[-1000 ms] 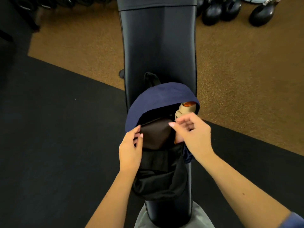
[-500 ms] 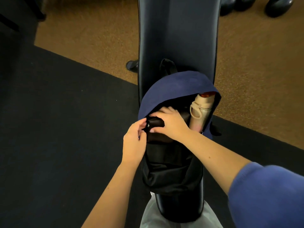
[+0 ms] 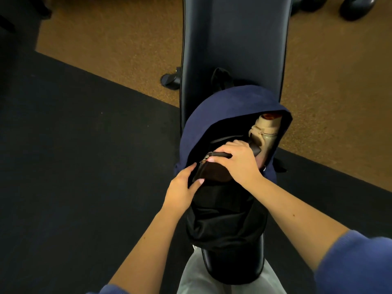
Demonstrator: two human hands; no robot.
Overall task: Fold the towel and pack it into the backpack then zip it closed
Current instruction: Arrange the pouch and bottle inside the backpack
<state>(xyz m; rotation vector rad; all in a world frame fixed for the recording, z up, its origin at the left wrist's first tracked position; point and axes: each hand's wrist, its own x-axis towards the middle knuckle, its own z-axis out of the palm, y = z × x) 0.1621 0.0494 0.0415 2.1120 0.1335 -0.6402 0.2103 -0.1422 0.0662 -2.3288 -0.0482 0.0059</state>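
Note:
A black backpack (image 3: 224,219) lies open on a padded bench (image 3: 233,39), its mouth facing away from me. Navy fabric (image 3: 229,107) arches over the opening like a hood; I cannot tell whether it is the towel or part of the bag. My right hand (image 3: 239,162) grips a dark brown zippered pouch (image 3: 212,172) from above, inside the mouth of the bag. My left hand (image 3: 180,192) pinches the left edge of the bag's front panel, touching the pouch's corner. A beige bottle (image 3: 267,132) stands in the right side of the opening.
The bench runs away from me over black rubber matting (image 3: 74,166) and tan carpet (image 3: 118,45). One bench foot (image 3: 169,79) sticks out to the left. Dark weights (image 3: 356,5) lie on the carpet at the far right. My pale trousers (image 3: 197,276) show below the bench end.
My right hand has crossed from the bottle side to the pouch and closed over its top, pushing it lower into the bag. My left hand has stayed at the bag's left edge.

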